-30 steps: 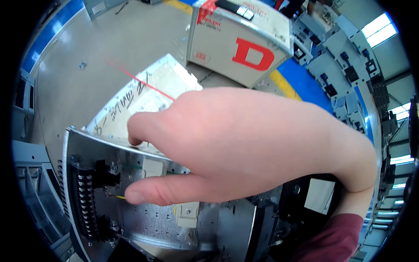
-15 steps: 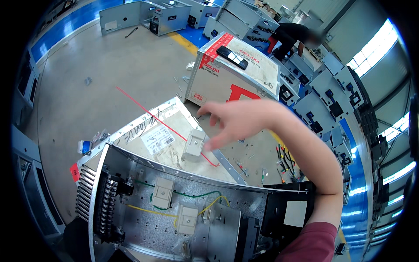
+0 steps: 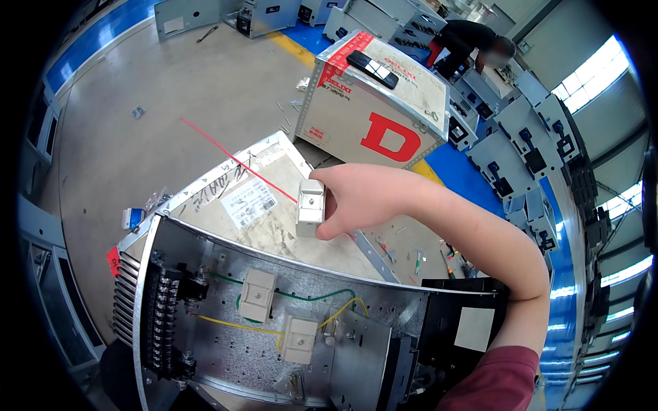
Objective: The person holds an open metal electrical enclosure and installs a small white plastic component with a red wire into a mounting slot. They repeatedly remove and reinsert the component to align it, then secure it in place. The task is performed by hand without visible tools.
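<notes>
My right hand (image 3: 356, 202) reaches in from the right and is closed on a white rectangular block (image 3: 311, 200) with a screw in its face. The thumb presses near its lower edge, and a finger wraps over its upper edge. A long red wire (image 3: 229, 156) runs from the block toward the upper left, over a labelled pale box (image 3: 274, 222). Below, an open metal enclosure (image 3: 226, 366) holds two similar white blocks: one (image 3: 257, 294) by a green wire (image 3: 319, 295), the other (image 3: 299, 339) by a yellow wire (image 3: 236, 326). My left hand is out of view.
A black terminal strip (image 3: 162, 315) lines the enclosure's left end; a black panel (image 3: 439, 322) is at its right. Beyond stands a larger white box (image 3: 329, 113) with a phone (image 3: 372, 70) on top. Grey cabinets and a bending person (image 3: 466, 44) are farther off.
My right hand has closed on the white block, which now stands more upright and slightly higher. The view has shifted a little.
</notes>
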{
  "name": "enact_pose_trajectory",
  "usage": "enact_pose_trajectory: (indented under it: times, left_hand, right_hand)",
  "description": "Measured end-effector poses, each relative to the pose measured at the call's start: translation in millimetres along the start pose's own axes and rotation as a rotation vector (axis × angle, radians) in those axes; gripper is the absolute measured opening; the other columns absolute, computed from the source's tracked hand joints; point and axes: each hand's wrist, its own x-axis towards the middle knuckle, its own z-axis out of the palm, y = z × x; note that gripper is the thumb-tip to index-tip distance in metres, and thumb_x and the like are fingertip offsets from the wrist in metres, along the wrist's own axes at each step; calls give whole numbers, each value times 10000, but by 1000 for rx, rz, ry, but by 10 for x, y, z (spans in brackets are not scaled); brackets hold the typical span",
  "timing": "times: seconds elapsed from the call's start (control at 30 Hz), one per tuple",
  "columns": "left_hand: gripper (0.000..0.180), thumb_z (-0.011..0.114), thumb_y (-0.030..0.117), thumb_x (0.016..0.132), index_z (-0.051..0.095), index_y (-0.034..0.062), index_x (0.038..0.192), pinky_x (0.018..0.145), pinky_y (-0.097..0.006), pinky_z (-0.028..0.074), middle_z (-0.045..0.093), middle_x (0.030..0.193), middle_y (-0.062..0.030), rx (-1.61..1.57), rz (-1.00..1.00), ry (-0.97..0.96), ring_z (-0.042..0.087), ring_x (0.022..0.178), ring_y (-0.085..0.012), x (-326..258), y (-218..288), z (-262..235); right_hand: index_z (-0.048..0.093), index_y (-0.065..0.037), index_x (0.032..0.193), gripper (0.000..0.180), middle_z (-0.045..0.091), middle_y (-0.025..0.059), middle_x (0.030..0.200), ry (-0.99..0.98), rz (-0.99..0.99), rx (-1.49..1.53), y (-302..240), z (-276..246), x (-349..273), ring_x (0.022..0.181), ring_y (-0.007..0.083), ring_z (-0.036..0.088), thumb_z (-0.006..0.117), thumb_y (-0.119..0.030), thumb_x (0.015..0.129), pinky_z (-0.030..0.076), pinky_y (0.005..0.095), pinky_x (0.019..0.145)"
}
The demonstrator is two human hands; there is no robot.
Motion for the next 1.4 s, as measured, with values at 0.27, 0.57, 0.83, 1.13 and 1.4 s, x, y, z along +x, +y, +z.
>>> enact_pose_trajectory:
  times: [0.27, 0.57, 0.83, 1.13, 1.4]
  left_hand:
    - [191, 627, 239, 960, 637, 169, 783, 946, -360, 399, 676, 770, 17, -31, 55, 55, 640, 795, -139, -100, -74, 63]
    - [147, 633, 254, 980, 638, 166, 863, 889, -376, 428, 664, 831, 2, -64, 101, 21, 635, 832, -161, -36, -114, 59]
    - [122, 639, 267, 997, 639, 162, 933, 839, -391, 455, 653, 886, -12, -115, 147, -10, 630, 865, -181, 28, -126, 25]
    - [165, 672, 287, 957, 624, 169, 1061, 781, -424, 476, 602, 965, -44, -648, 203, 96, 595, 886, -240, 672, -499, 24]
    - [369, 710, 132, 757, 732, 33, 1112, 931, -448, 499, 681, 1115, -191, -274, 430, -598, 640, 1041, -374, 2976, -686, 40]
  right_hand:
    - [570, 13, 1501, 822, 795, 141, 1204, -68, -27, 341, 212, -63, 66, 1143, 229, 735, 887, -314, 816, 545, 343, 1007]
    - [547, 22, 1504, 767, 773, 135, 1194, -166, -162, 762, 363, -196, -8, 1071, 190, 746, 818, -218, 828, 572, 319, 939]
    - [570, 57, 1394, 642, 740, 173, 1174, -47, -196, 721, 290, -435, -237, 1004, 224, 774, 804, -189, 850, 672, 385, 824]
    - [526, 29, 1521, 778, 735, 182, 1194, -48, -293, 677, 21, -552, -603, 986, 219, 767, 822, -127, 819, 689, 376, 763]
    - [502, -2, 1515, 755, 734, 187, 1202, -28, -430, 567, -219, -631, -780, 980, 226, 763, 829, -105, 843, 686, 365, 770]
